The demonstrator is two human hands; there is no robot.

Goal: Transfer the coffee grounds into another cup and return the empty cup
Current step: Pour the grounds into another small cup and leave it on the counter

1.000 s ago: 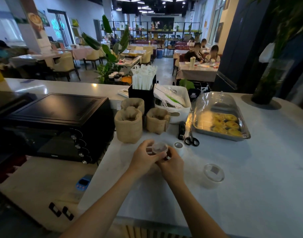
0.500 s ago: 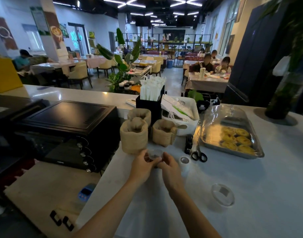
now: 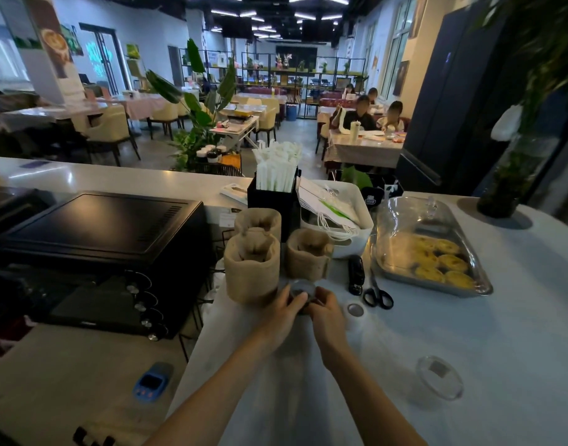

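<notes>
Both hands meet over a small cup [image 3: 302,290] near the middle of the white table [image 3: 517,333], just in front of three burlap-wrapped containers [image 3: 252,272]. The left hand [image 3: 284,312] curls its fingers around the cup's left side, thumb lying across the near rim; the right hand [image 3: 328,313] closes on its right side, so that the cup is pinched between the two. The cup stands upright, mouth upward, its long axis vertical; its interior looks dark, but whether that is coffee grounds cannot be told. The burlap containers are open at the top and dark inside, their contents indistinct. To the right of the hands, apart from them, a small white cup [image 3: 355,312] stands upright with a round dark opening. Nearer the front right of the table sits a clear shallow cup [image 3: 439,377], upright, with a small grey patch showing through it. Behind the burlap containers a black holder [image 3: 273,201] carries white wrapped straws [image 3: 277,167], and a white bin [image 3: 350,220] beside it holds papers and cords. Toward the right edge a metal tray [image 3: 434,252] under a clear domed lid contains yellow egg tarts [image 3: 437,260]. Scissors [image 3: 376,292] and a black stapler [image 3: 355,273] lie between tray and hands. A black oven [image 3: 99,252] stands beyond the left edge of the table.
</notes>
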